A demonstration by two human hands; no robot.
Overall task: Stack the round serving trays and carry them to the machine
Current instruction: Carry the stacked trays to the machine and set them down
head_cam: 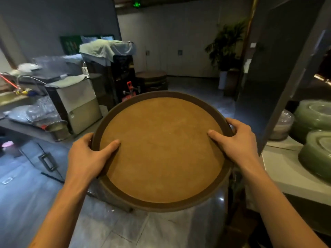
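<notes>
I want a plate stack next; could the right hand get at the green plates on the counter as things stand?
Probably not yet: the right hand is gripping the round tray's rim together with the left hand. The green plates sit unobstructed to its right, so the way looks free once it lets go.

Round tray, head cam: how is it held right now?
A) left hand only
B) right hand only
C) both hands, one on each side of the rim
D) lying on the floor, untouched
C: the left hand and right hand each grip an opposite side of the round tray, thumbs on its brown surface.
</notes>
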